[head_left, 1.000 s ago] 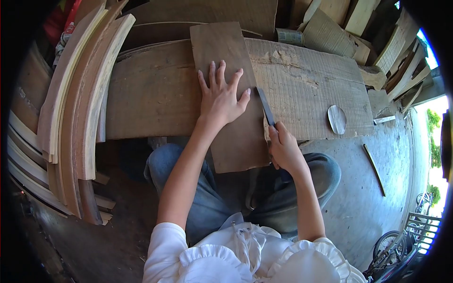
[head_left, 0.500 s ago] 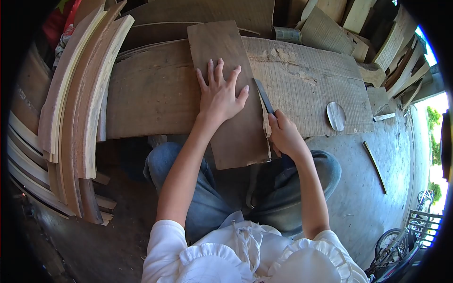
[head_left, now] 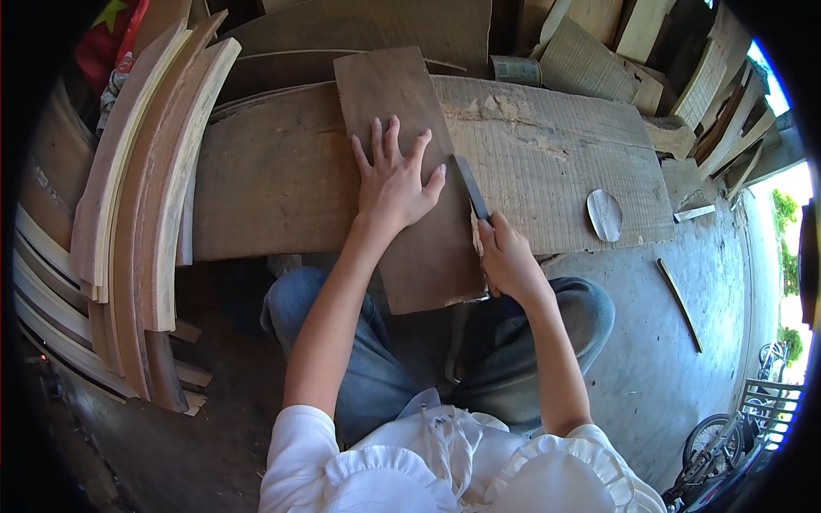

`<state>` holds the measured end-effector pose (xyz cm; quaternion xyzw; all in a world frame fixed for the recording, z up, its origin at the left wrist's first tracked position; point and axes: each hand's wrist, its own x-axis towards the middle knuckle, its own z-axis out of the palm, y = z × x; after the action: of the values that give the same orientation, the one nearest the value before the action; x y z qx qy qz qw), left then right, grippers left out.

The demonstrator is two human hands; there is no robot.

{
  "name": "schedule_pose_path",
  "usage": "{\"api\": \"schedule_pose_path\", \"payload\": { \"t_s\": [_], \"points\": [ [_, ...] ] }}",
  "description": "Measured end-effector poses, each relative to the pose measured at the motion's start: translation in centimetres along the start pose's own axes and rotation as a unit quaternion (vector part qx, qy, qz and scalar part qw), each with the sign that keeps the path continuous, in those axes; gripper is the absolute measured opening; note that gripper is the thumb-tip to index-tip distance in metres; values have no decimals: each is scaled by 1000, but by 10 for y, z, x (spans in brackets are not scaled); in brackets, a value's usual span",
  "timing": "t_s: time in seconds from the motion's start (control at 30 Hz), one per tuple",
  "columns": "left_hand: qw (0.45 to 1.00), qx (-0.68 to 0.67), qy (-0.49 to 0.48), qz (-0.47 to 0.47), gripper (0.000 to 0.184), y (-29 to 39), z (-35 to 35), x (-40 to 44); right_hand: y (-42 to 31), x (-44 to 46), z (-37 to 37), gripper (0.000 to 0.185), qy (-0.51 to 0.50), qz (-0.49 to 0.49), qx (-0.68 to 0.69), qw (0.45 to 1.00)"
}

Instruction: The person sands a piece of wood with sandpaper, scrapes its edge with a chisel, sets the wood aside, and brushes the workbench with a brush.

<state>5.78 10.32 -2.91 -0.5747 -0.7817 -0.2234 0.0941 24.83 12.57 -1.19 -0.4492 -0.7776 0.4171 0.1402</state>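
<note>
A dark brown wooden board [head_left: 428, 248] lies crosswise over a wider plank, its near end reaching out above my knees. My left hand [head_left: 396, 188] is spread flat on the board's upper face, fingers apart. My right hand [head_left: 510, 258] is closed around the near end of a flat, dark metal file [head_left: 469, 185]. The file lies along the board's right edge, its far end pointing away from me. Its grip is mostly hidden in my fingers. Pale, rough wood [head_left: 476, 232] shows on that edge beside my right hand.
The wide plank [head_left: 282, 179] has a damaged patch, and a pale oval piece [head_left: 605, 215] lies on its right part. Long curved-looking boards [head_left: 162, 188] are stacked at left. A can [head_left: 516, 70] and wood scraps stand behind. A thin strip [head_left: 680, 305] lies on the floor.
The whole view has shifted slightly. My right hand and the file are a little nearer to me along the board's edge. My left hand stays flat on the board.
</note>
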Motion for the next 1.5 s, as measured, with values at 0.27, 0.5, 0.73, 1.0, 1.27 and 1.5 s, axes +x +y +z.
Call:
{"api": "schedule_pose_path", "payload": {
  "t_s": [0.27, 0.5, 0.73, 1.0, 1.27, 1.5],
  "points": [
    [1000, -4, -6, 0, 56, -2, 1, -3, -28, 3, -14, 29, -47, 77, 22, 996],
    [1000, -11, -12, 3, 56, -5, -5, -3, -31, -27, -12, 29, -60, 100, 17, 993],
    [1000, -8, 3, 17, 55, -4, -2, -2, -32, -26, -21, 30, -77, 107, 24, 991],
    [1000, 10, -8, 9, 55, -4, -3, -3, 31, -9, -15, 27, 129, 52, -16, 990],
    [1000, 4, 1, 12, 55, -4, -3, -3, 33, 56, -22, 25, 228, -40, -140, 963],
    [1000, -16, -15, 6, 57, -4, -4, -2, 2, 91, -32, 26, 198, -195, -222, 934]
  ]
}}
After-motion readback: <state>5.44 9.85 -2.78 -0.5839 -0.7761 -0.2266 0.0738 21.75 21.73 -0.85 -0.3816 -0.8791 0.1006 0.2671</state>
